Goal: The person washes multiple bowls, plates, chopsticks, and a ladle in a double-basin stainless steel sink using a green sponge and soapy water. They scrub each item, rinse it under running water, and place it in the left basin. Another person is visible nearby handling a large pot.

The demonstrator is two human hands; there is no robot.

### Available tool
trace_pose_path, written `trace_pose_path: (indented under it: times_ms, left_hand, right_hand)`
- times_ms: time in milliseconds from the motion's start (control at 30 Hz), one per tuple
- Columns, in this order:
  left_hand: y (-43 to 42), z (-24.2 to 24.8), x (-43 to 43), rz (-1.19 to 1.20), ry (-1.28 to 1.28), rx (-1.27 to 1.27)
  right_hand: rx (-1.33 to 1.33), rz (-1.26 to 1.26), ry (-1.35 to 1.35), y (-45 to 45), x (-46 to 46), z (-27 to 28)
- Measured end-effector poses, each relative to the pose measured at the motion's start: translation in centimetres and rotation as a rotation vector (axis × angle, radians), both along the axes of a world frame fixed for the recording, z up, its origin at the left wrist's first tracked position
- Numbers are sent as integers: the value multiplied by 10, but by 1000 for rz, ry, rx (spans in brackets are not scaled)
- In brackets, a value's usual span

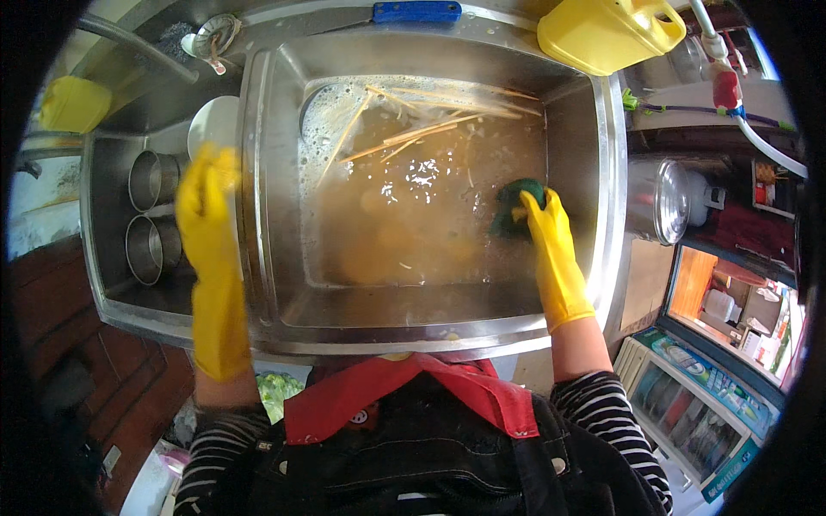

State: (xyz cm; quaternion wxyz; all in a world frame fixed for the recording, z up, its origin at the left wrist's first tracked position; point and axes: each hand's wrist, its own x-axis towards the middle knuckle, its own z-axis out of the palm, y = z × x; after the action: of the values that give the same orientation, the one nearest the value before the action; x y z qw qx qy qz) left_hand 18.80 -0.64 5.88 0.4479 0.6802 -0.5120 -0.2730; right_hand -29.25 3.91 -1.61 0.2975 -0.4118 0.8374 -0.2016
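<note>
Both hands wear yellow rubber gloves. My right hand point(548, 226) grips a dark green scouring pad point(513, 209) at the right side of the large basin, at the murky water point(413, 219). Over the smaller left basin, my left hand point(210, 187) is blurred, at the near edge of a white plate point(216, 122); whether it holds the plate cannot be told. Left of that hand, two round metal containers point(145, 248) lie in the small basin. Several wooden chopsticks point(419, 135) float in the water, with foam at the far left corner. Rounded pale shapes show dimly under the surface.
A stainless steel divider point(258, 193) separates the basins. On the far rim lie a blue-handled blade tool point(416, 11) and a yellow plastic jug point(606, 35). A grey hose point(139, 45) and a small dish point(218, 35) are at the far left. A lidded metal pot point(658, 200) stands right of the sink.
</note>
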Motion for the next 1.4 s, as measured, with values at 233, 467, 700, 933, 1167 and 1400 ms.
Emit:
trace_pose_path:
  times_ms: [233,467,700,933,1167,1400]
  left_hand:
    - [29,-51,-131,-564,-226,444]
    - [-21,-114,-163,-611,-384,733]
    - [-18,-160,-191,-367,79,817]
    - [2,-143,-186,-242,649,1053]
    - [15,-96,-179,-45,582,901]
    - [35,-82,-167,-134,803,725]
  right_hand:
    - [-269,325,128,-91,47,-72]
    - [305,491,227,-117,95,-54]
    - [222,620,112,-83,114,-70]
    - [188,587,-250,-54,138,-54]
    - [160,992,-32,-24,163,15]
    - [305,727,36,-23,167,19]
